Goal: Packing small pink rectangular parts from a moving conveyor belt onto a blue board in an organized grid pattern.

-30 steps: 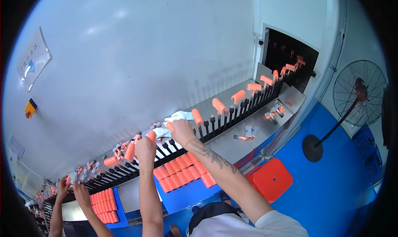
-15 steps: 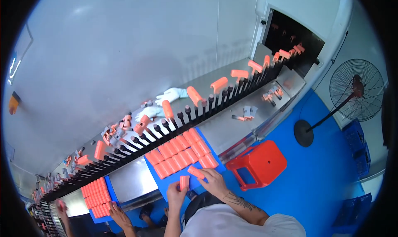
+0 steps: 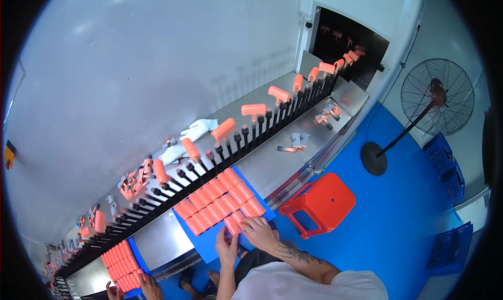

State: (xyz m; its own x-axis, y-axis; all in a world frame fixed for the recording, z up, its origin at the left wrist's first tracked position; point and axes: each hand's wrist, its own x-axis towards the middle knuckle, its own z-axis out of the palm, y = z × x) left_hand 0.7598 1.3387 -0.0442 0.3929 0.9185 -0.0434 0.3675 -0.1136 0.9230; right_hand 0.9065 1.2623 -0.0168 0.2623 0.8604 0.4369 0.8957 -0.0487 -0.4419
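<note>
Rows of curved orange plastic shells [image 3: 213, 196] lie close together on a blue sheet [image 3: 208, 246] in front of me. My left hand [image 3: 226, 247] pinches an orange shell [image 3: 231, 226] at the near edge of these rows. Right beside it, my right hand [image 3: 259, 233] has its fingers closed at another orange shell [image 3: 239, 217], partly covered by the fingertips. The two shells sit side by side, touching or nearly so. Whether they rest fully on the sheet is hard to tell.
Behind the sheet runs a line of black upright holders [image 3: 209, 156], some topped with orange shells, into a dark opening [image 3: 343, 30]. White gloves [image 3: 199, 129] lie beyond it. A red stool [image 3: 327, 203] and a floor fan [image 3: 437, 93] stand right. A co-worker's hands [image 3: 150, 287] are at lower left.
Both hands have brought their shells together at the near edge of the rows. The shells on the holders have shifted leftward along the line, and the whole view has shifted slightly.
</note>
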